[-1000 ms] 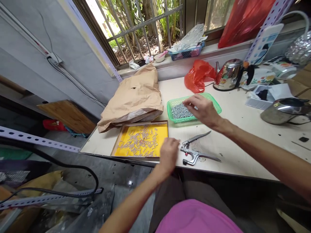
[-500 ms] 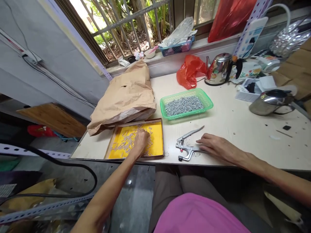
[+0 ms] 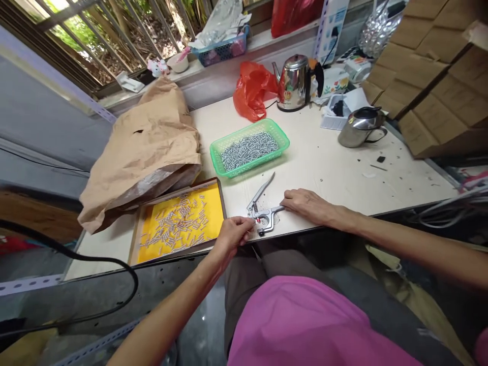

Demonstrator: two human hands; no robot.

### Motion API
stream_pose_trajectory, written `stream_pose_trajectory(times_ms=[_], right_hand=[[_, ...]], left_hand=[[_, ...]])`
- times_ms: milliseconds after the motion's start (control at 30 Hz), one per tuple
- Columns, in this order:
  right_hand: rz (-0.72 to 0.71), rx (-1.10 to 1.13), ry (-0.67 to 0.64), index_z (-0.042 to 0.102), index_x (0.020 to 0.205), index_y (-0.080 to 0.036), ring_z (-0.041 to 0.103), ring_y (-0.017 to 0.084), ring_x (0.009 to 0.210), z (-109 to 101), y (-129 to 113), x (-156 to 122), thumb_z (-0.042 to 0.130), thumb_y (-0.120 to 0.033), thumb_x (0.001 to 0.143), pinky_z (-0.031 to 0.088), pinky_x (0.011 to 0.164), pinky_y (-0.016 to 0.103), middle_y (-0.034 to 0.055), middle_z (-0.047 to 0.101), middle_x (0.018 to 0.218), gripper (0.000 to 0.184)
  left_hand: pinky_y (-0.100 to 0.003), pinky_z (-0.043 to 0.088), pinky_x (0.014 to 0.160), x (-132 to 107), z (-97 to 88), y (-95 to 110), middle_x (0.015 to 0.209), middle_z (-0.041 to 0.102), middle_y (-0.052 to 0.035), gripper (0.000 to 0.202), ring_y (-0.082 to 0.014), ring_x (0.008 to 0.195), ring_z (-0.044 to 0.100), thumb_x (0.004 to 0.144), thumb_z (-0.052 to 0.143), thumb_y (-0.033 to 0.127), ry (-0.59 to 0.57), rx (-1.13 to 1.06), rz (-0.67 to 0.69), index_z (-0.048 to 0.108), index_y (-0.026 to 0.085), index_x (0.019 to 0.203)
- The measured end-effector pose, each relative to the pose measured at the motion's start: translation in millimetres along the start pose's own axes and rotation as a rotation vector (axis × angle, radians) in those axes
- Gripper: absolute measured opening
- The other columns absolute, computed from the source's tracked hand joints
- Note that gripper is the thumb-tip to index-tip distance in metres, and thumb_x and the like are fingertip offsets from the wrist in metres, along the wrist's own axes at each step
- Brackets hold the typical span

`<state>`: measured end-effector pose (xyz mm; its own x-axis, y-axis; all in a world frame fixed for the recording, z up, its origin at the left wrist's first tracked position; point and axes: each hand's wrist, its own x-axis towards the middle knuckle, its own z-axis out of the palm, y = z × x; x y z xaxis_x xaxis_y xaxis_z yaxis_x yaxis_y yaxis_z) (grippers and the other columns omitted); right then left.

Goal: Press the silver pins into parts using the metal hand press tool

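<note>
Silver snap-fastener pliers lie near the table's front edge, their handles spread wide, with a spring and a small red piece by the jaws. My right hand has its fingers closed over the end of the lower handle. At the jaws, my left hand is pinched; whatever is between its fingertips is too small to make out. Left of it is a shallow tray with a yellow bottom and many small metal pins scattered in it. Behind the pliers stands a green plastic basket filled with small metal parts.
A large brown paper bag lies behind the tray. Toward the back are a red plastic bag, a steel kettle and a steel jug. Cardboard stands at the right. Barred windows line the back.
My left hand has left the tray and moved right to the jaws of the pliers, its fingers pinched. My right hand stays at the handle. The view has turned to the right.
</note>
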<state>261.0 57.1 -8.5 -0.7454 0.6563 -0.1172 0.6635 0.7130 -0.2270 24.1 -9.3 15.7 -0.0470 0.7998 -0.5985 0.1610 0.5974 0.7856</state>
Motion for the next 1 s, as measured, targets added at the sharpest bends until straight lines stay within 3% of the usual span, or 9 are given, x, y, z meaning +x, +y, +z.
stream_pose_trajectory(times_ms=[233, 433, 600, 700, 767, 867, 933, 1000], right_hand=[[-0.004, 0.004, 0.03, 0.063, 0.092, -0.016, 0.05, 0.017, 0.079, 8, 5, -2, 0.039, -0.018, 0.097, 0.033, 0.069, 0.028, 0.0086, 0.058, 0.094, 0.024], [0.027, -0.003, 0.018, 0.062, 0.089, -0.015, 0.051, 0.017, 0.079, 5, 1, -2, 0.039, -0.019, 0.097, 0.031, 0.067, 0.028, 0.0086, 0.059, 0.094, 0.025], [0.037, 0.004, -0.011, 0.063, 0.09, -0.016, 0.052, 0.018, 0.081, 0, -1, -5, 0.04, -0.019, 0.097, 0.034, 0.068, 0.028, 0.0089, 0.059, 0.093, 0.024], [-0.013, 0.059, 0.016, 0.063, 0.101, -0.014, 0.054, 0.021, 0.091, -8, 7, -3, 0.051, -0.031, 0.094, 0.04, 0.076, 0.03, 0.0118, 0.059, 0.104, 0.022], [-0.055, 0.053, 0.072, 0.057, 0.12, -0.014, 0.051, 0.028, 0.107, -13, 17, 5, 0.063, -0.043, 0.085, 0.041, 0.087, 0.036, 0.0165, 0.053, 0.123, 0.046], [-0.089, -0.011, 0.057, 0.039, 0.141, -0.014, 0.032, 0.04, 0.131, -15, 34, 26, 0.076, -0.056, 0.066, 0.034, 0.1, 0.05, 0.0213, 0.035, 0.145, 0.093], [-0.114, -0.033, -0.013, 0.035, 0.144, -0.014, 0.021, 0.044, 0.136, -12, 42, 42, 0.079, -0.059, 0.058, 0.029, 0.103, 0.056, 0.0207, 0.031, 0.149, 0.106], [-0.14, -0.051, -0.052, 0.036, 0.143, -0.014, 0.021, 0.043, 0.137, -9, 45, 54, 0.079, -0.059, 0.056, 0.026, 0.105, 0.058, 0.0194, 0.036, 0.146, 0.107]], left_hand=[[-0.016, 0.02, 0.034, 16, 10.2, -15, 0.05, 0.054, 0.0031, 0.028, -0.0011, 0.035, 0.034, 0.064, 0.076, 0.034, -0.022, -0.01, -0.144, 0.06, 0.011, 0.065], [-0.016, 0.021, 0.034, 15, 12.8, -9, 0.05, 0.054, 0.0039, 0.028, -0.0006, 0.034, 0.035, 0.065, 0.076, 0.034, -0.032, 0.059, -0.195, 0.059, 0.012, 0.064], [-0.016, 0.023, 0.034, 20, 11.6, 1, 0.043, 0.051, 0.0048, 0.031, -0.0014, 0.032, 0.036, 0.065, 0.077, 0.032, -0.126, 0.157, -0.285, 0.056, 0.013, 0.054], [-0.016, 0.023, 0.033, 21, 11.5, 3, 0.039, 0.048, 0.0052, 0.031, -0.0019, 0.031, 0.035, 0.065, 0.077, 0.031, -0.149, 0.181, -0.307, 0.055, 0.014, 0.052], [-0.016, 0.024, 0.033, 21, 11.7, 3, 0.039, 0.048, 0.005, 0.031, -0.002, 0.031, 0.036, 0.065, 0.077, 0.031, -0.145, 0.184, -0.306, 0.055, 0.013, 0.052], [-0.015, 0.025, 0.033, 20, 11.8, 0, 0.042, 0.052, 0.0046, 0.032, -0.002, 0.032, 0.039, 0.064, 0.078, 0.032, -0.123, 0.176, -0.307, 0.056, 0.013, 0.054], [-0.015, 0.026, 0.033, 19, 12.0, -2, 0.045, 0.054, 0.0043, 0.031, -0.0019, 0.033, 0.04, 0.063, 0.079, 0.033, -0.107, 0.163, -0.311, 0.056, 0.013, 0.056], [-0.015, 0.027, 0.034, 18, 12.6, -3, 0.046, 0.055, 0.0044, 0.031, -0.0019, 0.033, 0.04, 0.062, 0.08, 0.033, -0.094, 0.152, -0.314, 0.056, 0.013, 0.058]])
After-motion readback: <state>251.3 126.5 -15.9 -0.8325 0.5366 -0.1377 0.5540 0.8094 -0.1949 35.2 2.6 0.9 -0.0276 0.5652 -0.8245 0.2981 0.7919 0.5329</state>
